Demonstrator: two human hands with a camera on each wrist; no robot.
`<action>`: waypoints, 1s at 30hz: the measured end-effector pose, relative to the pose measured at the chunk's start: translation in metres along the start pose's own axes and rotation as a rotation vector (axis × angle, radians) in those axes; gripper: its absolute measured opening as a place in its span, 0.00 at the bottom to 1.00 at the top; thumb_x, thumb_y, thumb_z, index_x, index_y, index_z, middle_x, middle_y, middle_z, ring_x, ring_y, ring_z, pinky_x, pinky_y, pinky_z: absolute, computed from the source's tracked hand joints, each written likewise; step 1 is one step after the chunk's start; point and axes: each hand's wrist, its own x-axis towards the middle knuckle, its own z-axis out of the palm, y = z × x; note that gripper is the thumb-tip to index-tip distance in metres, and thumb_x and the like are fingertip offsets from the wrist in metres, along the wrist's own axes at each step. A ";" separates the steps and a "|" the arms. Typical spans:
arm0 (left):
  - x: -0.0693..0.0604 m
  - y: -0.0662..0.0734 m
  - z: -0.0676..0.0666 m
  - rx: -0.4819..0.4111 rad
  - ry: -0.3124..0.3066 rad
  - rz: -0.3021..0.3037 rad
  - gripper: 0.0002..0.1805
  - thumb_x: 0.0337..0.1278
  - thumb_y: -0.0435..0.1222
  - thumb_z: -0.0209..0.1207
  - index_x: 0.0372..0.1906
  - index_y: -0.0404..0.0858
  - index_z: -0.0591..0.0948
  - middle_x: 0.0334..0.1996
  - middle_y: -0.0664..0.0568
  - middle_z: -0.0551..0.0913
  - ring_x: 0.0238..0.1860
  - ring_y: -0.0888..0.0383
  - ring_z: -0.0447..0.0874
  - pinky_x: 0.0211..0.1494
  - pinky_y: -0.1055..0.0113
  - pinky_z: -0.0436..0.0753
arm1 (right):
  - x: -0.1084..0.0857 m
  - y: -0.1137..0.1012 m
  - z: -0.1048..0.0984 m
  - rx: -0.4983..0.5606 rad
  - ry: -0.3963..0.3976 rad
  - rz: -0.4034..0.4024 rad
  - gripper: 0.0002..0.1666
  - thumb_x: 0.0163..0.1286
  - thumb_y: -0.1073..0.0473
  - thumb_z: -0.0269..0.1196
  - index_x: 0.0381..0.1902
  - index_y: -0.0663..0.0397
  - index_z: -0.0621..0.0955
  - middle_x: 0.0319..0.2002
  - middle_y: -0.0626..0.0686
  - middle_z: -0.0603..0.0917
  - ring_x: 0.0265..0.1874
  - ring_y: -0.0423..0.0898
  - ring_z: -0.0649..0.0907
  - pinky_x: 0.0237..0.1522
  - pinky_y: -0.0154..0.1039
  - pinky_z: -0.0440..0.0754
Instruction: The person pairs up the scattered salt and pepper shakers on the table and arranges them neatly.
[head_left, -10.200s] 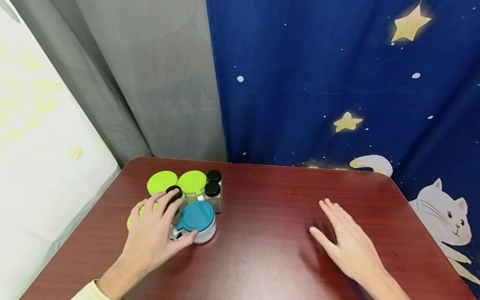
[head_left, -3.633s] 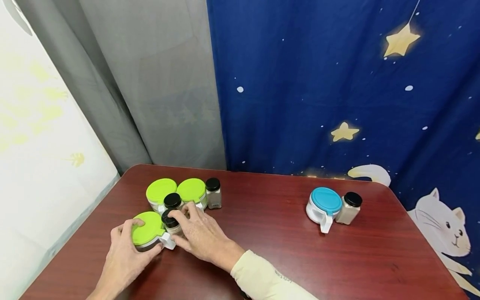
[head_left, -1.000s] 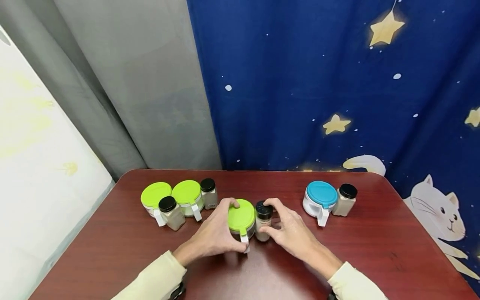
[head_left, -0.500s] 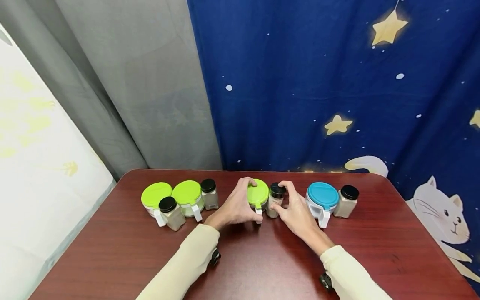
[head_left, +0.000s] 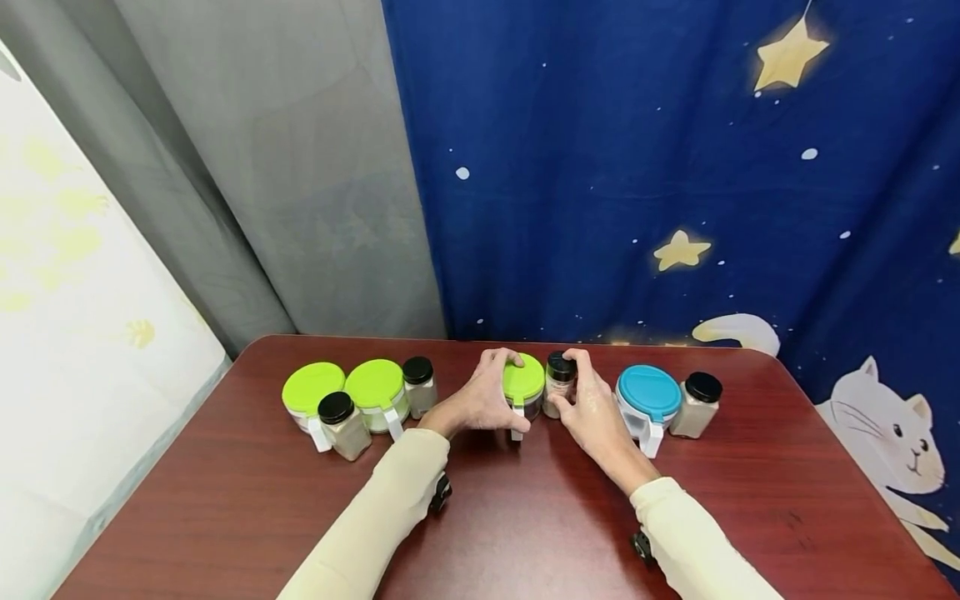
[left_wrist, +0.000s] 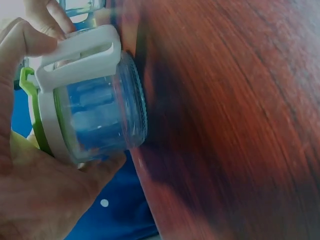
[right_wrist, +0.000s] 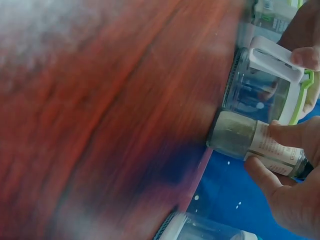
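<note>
My left hand (head_left: 487,398) curls round a glass jar with a green lid (head_left: 525,377) near the table's back edge. In the left wrist view the jar's clear body (left_wrist: 97,112) and white handle (left_wrist: 82,57) show between thumb and fingers. Just right of it, my right hand (head_left: 598,417) grips a small shaker with a black lid (head_left: 561,367). The right wrist view shows the shaker's printed label (right_wrist: 272,148) between thumb and fingers, its base by the table surface. Jar and shaker stand side by side, upright.
At the left stand two green-lidded jars (head_left: 313,388) (head_left: 374,384) and two black-lidded square jars (head_left: 347,429) (head_left: 420,387). Right of my right hand are a blue-lidded jar (head_left: 649,390) and another black-lidded jar (head_left: 699,406). Curtains (head_left: 540,208) hang behind the table (head_left: 510,533).
From the left group, the green-lidded jar and the shaker have moved right and back with my hands. The blue-lidded jar and a black-lidded jar came to the right side earlier.
</note>
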 end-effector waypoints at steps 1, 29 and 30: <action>0.001 0.000 0.000 0.009 0.004 -0.007 0.46 0.30 0.36 0.79 0.61 0.41 0.67 0.62 0.39 0.62 0.59 0.47 0.68 0.59 0.54 0.74 | 0.001 0.000 0.000 -0.002 0.006 -0.001 0.42 0.61 0.66 0.75 0.66 0.48 0.65 0.35 0.56 0.78 0.27 0.49 0.77 0.30 0.45 0.76; -0.046 0.045 -0.023 0.032 0.047 0.194 0.49 0.52 0.48 0.71 0.77 0.43 0.59 0.80 0.50 0.50 0.80 0.56 0.38 0.74 0.50 0.57 | -0.010 -0.028 -0.029 -0.015 0.260 -0.339 0.32 0.66 0.57 0.66 0.69 0.52 0.76 0.62 0.53 0.79 0.62 0.50 0.77 0.55 0.51 0.78; -0.050 0.047 -0.024 0.021 0.059 0.207 0.48 0.55 0.46 0.69 0.78 0.43 0.59 0.80 0.50 0.50 0.80 0.57 0.39 0.75 0.50 0.56 | -0.011 -0.031 -0.029 0.002 0.275 -0.373 0.31 0.66 0.58 0.65 0.67 0.53 0.78 0.61 0.52 0.81 0.60 0.49 0.78 0.55 0.48 0.79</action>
